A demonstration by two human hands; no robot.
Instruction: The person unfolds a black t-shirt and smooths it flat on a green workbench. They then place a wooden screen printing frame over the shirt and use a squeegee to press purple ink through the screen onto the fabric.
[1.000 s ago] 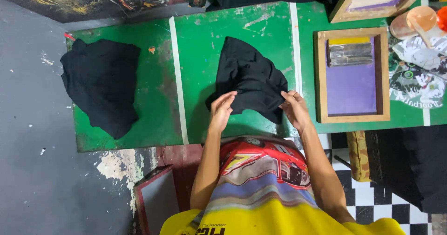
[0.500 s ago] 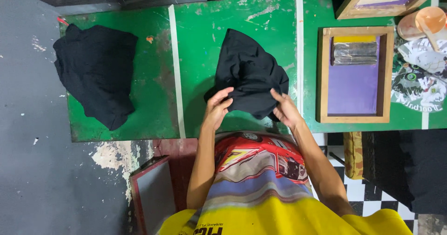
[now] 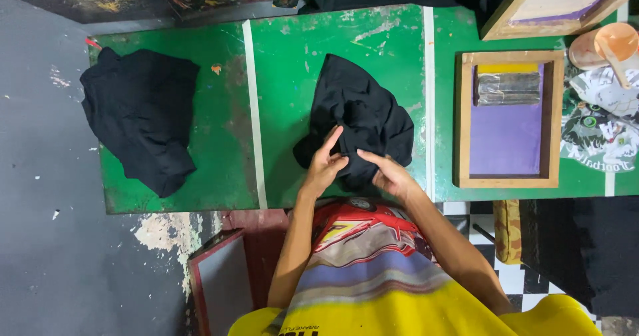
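A crumpled black garment [image 3: 363,113] lies on the middle panel of the green table [image 3: 293,63]. My left hand [image 3: 324,165] rests on its near edge with fingers pinching the cloth. My right hand [image 3: 391,173] meets it from the right and grips the same near fold. The two hands almost touch. A second black garment [image 3: 143,116] lies bunched on the left panel, hanging a little over the table's near edge.
A wooden printing screen [image 3: 509,120] with purple mesh and a squeegee lies on the right panel. Another framed screen [image 3: 559,6] leans at the back right. A pink cup [image 3: 602,43] and printed rag [image 3: 599,123] sit far right. A framed board [image 3: 219,279] stands on the floor.
My hands have come together at the garment's near edge, the right one moving left. The view has shifted slightly, and the cloth is more bunched near me.
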